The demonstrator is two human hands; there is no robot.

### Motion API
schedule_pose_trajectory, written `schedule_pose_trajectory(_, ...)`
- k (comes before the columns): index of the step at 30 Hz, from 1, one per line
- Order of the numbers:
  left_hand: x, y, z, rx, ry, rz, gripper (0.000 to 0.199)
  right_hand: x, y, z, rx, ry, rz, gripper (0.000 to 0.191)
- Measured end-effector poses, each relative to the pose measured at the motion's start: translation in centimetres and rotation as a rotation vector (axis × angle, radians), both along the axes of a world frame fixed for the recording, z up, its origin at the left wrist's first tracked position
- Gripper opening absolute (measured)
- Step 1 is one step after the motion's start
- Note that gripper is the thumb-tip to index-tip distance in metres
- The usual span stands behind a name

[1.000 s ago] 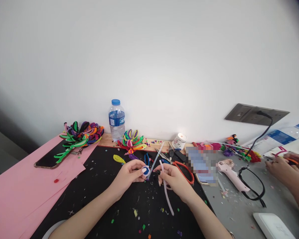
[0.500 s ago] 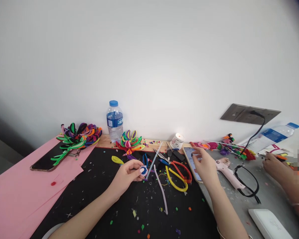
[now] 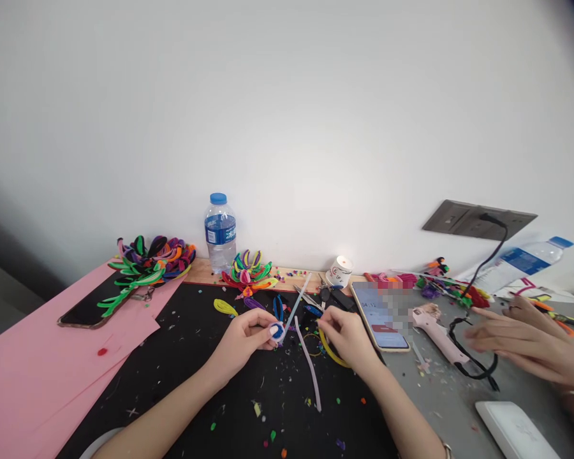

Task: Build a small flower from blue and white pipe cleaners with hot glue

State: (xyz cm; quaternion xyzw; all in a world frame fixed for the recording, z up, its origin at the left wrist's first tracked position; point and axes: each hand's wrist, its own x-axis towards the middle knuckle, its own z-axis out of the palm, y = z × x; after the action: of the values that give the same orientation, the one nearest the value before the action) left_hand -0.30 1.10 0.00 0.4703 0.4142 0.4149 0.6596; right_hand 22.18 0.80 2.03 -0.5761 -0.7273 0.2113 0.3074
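Observation:
My left hand (image 3: 249,335) pinches a small round blue-and-white fuzzy piece (image 3: 277,331), apparently coiled pipe cleaner, between thumb and fingers. My right hand (image 3: 347,335) is over the scissors, its fingers drawn together; whether they grip the handle is hidden. Of the scissors, the yellow handle (image 3: 335,354) and the blades (image 3: 307,297) show. Between the hands lie a pale blue strip (image 3: 296,306) and a lilac strip (image 3: 309,366). Yellow (image 3: 225,307) and blue (image 3: 278,307) pipe-cleaner loops rest behind my left hand.
A water bottle (image 3: 220,233), a colourful pipe-cleaner flower (image 3: 249,273) and a paper cup (image 3: 339,273) stand along the wall. On the right are a lit phone (image 3: 369,312), a pink glue gun (image 3: 440,335) with a black cord, a white box (image 3: 516,427) and a co-worker's hands (image 3: 530,347).
My right hand has moved left from the phone to above the scissors' handles, its fingers drawing together. My left hand stays put with the blue-and-white piece. The co-worker's hand has reached farther left.

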Motion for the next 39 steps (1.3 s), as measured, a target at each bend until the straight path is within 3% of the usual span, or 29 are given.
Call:
schedule_pose_trajectory(5,0.1,0.0,-0.4,0.022,-0.014,-0.033,0.024,-1.9,-0.8,-0.9,-0.009,0.002,0.154,0.026)
schedule_pose_trajectory(9,0.1,0.0,-0.5,0.063,-0.009,-0.079,0.022,-2.7,-1.3,-1.2,-0.075,0.107,0.219,0.006)
schedule_pose_trajectory(10,0.1,-0.1,-0.5,0.073,-0.006,-0.092,0.022,-2.9,-1.5,-1.3,-0.093,0.144,0.226,0.01)
schedule_pose_trajectory(14,0.3,-0.5,-0.4,0.111,0.013,-0.135,0.021,-3.8,-2.1,-1.6,-0.123,0.254,0.222,0.021)
schedule_pose_trajectory(30,0.5,-1.1,-0.1,0.252,0.161,-0.133,0.015,-4.4,-2.6,-1.6,-0.061,0.265,0.238,0.011)
schedule_pose_trajectory(39,0.5,-1.3,0.1,0.246,0.16,-0.11,0.014,-4.5,-2.6,-1.7,-0.118,0.325,0.223,0.011)
